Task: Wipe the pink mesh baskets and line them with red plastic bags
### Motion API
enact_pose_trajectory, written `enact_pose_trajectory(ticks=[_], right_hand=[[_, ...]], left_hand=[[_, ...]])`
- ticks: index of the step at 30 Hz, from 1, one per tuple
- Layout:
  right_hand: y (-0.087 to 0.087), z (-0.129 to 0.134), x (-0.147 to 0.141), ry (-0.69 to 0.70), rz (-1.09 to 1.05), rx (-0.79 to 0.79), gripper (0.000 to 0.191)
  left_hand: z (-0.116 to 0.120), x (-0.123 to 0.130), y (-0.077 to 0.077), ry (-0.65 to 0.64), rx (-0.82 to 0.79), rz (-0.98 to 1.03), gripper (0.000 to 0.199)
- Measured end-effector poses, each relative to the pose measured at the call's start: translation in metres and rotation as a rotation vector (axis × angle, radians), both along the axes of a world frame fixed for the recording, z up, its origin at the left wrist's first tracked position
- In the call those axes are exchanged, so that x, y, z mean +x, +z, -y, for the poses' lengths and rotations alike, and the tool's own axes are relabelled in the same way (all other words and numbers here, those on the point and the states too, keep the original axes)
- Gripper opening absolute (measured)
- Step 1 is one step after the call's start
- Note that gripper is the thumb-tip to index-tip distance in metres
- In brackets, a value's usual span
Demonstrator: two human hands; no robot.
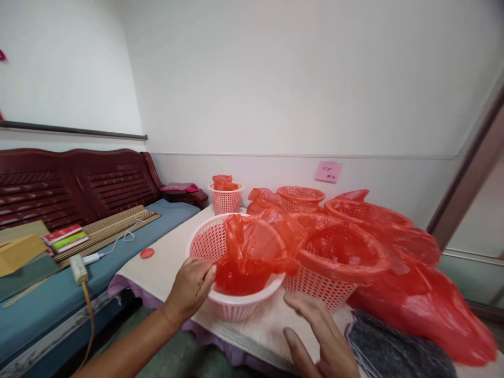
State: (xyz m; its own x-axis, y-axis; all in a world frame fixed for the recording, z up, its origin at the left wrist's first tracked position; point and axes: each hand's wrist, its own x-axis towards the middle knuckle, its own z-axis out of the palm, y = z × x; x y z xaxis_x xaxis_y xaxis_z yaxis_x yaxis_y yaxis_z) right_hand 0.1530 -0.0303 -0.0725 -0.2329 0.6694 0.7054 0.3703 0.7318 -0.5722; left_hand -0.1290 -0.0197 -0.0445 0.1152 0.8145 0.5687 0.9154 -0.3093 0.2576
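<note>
A pink plastic basket (205, 239) with a pale rim stands near the front of the cloth-covered table. A red plastic bag (252, 244) lies partly inside it and hangs over its right side. My left hand (193, 283) is at the basket's left front rim, its fingers pinched on the bag's edge. In front of the basket, to the right, my right hand (321, 333) has thumb and fingers apart and holds nothing. Just beyond that hand stands a second basket (321, 286), lined with red plastic that folds over its rim.
Behind are more bagged baskets (301, 195) and a small basket (226, 200). Red bags (429, 310) and a dark grey cloth (397, 346) lie at right. A red disc (147, 253) is on the table (165, 270). Left is a wooden bench (122, 184) with a power strip (79, 269).
</note>
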Motion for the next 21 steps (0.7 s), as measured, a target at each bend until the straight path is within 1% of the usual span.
enact_pose_trajectory(ticks=[1,2,3,5,6,8,10,12,14,16,19,21], right_hand=[[0.011,-0.006,-0.003,-0.053,0.1,0.162,0.039],[0.019,-0.011,-0.007,-0.093,0.199,0.292,0.048],[0.023,-0.015,-0.011,-0.123,0.295,0.385,0.057],[0.022,-0.02,-0.017,-0.137,0.465,0.481,0.072],[0.018,-0.02,-0.02,-0.126,0.525,0.498,0.076],[0.007,-0.02,-0.024,-0.082,0.601,0.479,0.075],[-0.003,-0.017,-0.027,-0.005,0.644,0.425,0.067],[-0.009,-0.015,-0.032,0.066,0.69,0.358,0.055],[-0.012,-0.014,-0.037,0.076,0.721,0.322,0.036],[-0.014,-0.013,-0.042,0.05,0.732,0.312,0.02],[-0.018,-0.013,-0.046,0.06,0.738,0.329,0.017],[-0.022,-0.012,-0.049,0.075,0.752,0.33,0.015]], left_hand=[[0.006,0.003,-0.004,-0.021,0.026,-0.016,0.034],[0.012,0.005,-0.007,-0.042,0.05,-0.03,0.032],[0.018,0.006,-0.011,-0.061,0.071,-0.043,0.031],[0.03,0.007,-0.018,-0.089,0.105,-0.059,0.027],[0.034,0.007,-0.021,-0.098,0.116,-0.061,0.025],[0.041,0.006,-0.026,-0.104,0.121,-0.051,0.025],[0.045,0.006,-0.029,-0.101,0.103,-0.03,0.026],[0.046,0.007,-0.028,-0.099,0.055,-0.005,0.027],[0.047,0.01,-0.022,-0.104,-0.026,0.025,0.028],[0.045,0.011,-0.009,-0.102,-0.137,0.077,0.029],[0.035,0.006,0.02,-0.087,-0.297,0.238,0.033],[0.025,0.003,0.04,-0.084,-0.354,0.375,0.041]])
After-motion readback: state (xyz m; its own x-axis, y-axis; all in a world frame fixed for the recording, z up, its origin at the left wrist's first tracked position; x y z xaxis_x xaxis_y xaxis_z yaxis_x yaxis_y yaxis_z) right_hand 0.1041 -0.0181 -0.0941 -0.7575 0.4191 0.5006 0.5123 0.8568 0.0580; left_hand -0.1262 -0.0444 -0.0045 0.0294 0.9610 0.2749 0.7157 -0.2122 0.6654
